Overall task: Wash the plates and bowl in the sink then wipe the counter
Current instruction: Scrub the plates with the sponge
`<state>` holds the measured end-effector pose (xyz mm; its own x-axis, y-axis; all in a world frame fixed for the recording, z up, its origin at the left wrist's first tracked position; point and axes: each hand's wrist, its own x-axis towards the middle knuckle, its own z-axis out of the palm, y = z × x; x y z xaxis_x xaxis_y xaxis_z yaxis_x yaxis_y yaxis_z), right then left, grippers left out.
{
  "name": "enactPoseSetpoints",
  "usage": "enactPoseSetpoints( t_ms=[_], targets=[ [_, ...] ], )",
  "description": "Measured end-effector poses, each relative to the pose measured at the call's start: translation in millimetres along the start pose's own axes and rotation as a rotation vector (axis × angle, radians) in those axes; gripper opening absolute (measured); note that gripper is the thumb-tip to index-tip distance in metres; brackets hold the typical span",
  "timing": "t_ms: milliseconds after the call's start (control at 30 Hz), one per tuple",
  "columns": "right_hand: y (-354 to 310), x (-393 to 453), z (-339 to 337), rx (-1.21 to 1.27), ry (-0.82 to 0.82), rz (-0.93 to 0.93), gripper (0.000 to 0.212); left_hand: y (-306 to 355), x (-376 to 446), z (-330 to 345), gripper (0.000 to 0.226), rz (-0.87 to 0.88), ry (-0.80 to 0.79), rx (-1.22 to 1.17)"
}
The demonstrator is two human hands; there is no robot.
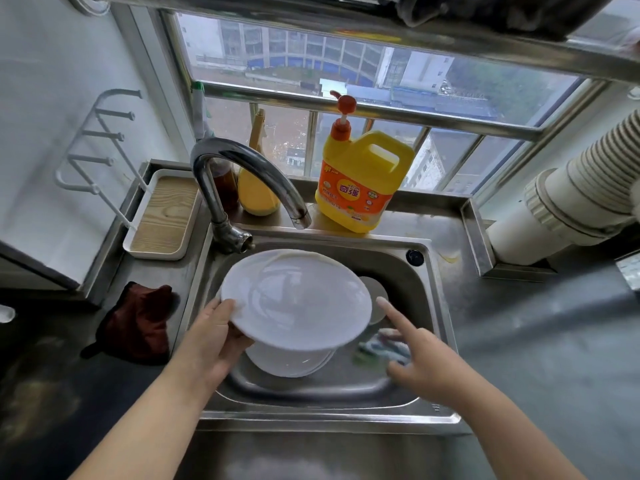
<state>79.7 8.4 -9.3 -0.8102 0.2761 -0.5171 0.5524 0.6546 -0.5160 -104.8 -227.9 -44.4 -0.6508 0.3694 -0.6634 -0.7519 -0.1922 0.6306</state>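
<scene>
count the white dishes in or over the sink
3, maybe more hidden: a plate held by the left hand over the sink, a dish beneath it, a rounded one behind.

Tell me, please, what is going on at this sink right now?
A person is washing dishes. The left hand holds a white plate by its rim above the sink, where more white dishes lie. The right hand is over a blurred cloth or sponge; whether it holds it is unclear. The faucet looks off.
</scene>
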Motion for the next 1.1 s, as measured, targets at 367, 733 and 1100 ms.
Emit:
enactPoseSetpoints(
  t_ms=[367,733,1100],
  targets=[
    [-36,-9,1,0.176,0.054,-0.098,0.046,-4,-5,-8,0.041,-0.121,-0.071,0.275],
    [-63,14,-27,-0.123,0.023,-0.065,0.040,-25,-16,-8,0.064,0.349,-0.456,1.315],
    [-55,22,-34,0.115,0.051,-0.180,0.064,-23,-7,31,0.013,0.645,-0.350,1.008]
  ],
)
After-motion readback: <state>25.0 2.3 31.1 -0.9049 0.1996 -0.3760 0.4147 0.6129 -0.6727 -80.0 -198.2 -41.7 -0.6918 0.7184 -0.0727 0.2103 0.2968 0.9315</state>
